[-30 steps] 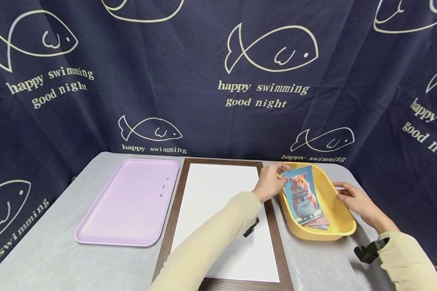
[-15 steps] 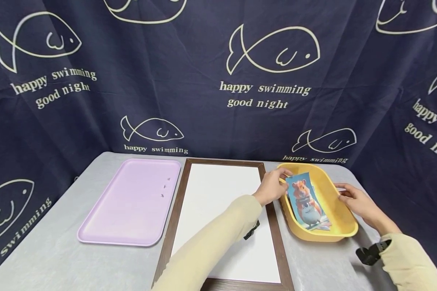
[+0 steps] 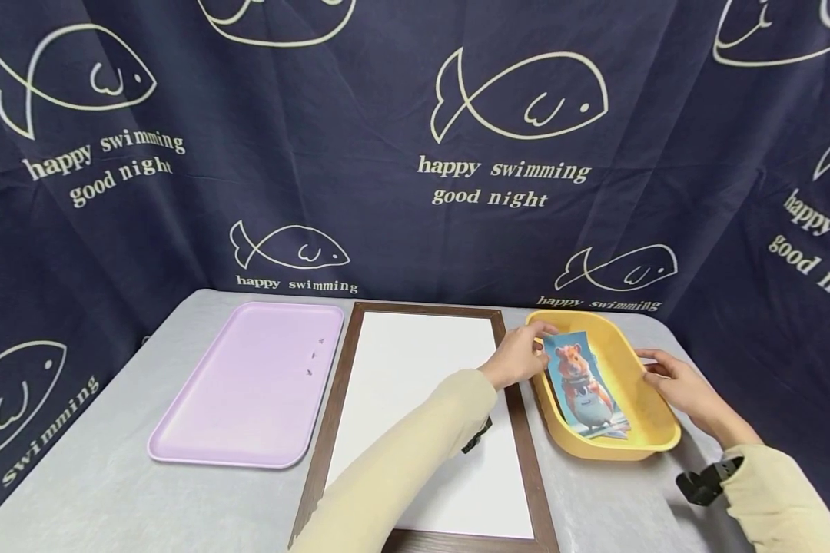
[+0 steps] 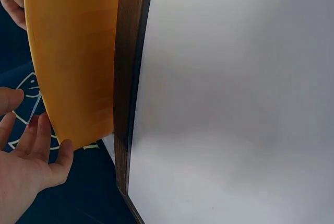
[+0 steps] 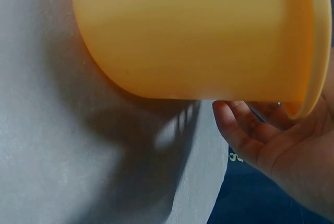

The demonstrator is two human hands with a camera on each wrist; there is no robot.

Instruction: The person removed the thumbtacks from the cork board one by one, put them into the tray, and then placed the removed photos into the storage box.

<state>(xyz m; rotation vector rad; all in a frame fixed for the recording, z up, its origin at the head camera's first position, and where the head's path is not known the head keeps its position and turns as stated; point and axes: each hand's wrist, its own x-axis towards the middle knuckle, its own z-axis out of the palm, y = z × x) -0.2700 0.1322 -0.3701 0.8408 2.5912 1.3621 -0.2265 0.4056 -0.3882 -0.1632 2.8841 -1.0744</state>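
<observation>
At the left rim of the yellow plastic tub (image 3: 632, 392), my left hand (image 3: 516, 355) pinches the upper left corner of a picture card (image 3: 584, 388) showing an orange hamster on blue. The card lies slanted inside the tub, over other cards (image 3: 619, 432) that it mostly hides. In the left wrist view, the left hand (image 4: 34, 166) has fingers against the tub wall (image 4: 73, 62), and a thin card edge shows between them. My right hand (image 3: 685, 392) holds the tub's right rim. Its fingers (image 5: 237, 130) touch the outer wall, as the right wrist view shows.
Between the tub and a lilac tray (image 3: 238, 399) lies a white board (image 3: 415, 361) in a dark wooden frame (image 3: 339, 384). Several tiny dark pieces (image 3: 311, 355) sit near the tray's right edge. A navy fish-print curtain (image 3: 387, 253) hangs behind the grey table (image 3: 200, 507).
The hamster card has dropped lower into the tub and tilted, now covering more of the cards beneath. My left hand came down slightly with it. The right hand stays at the rim.
</observation>
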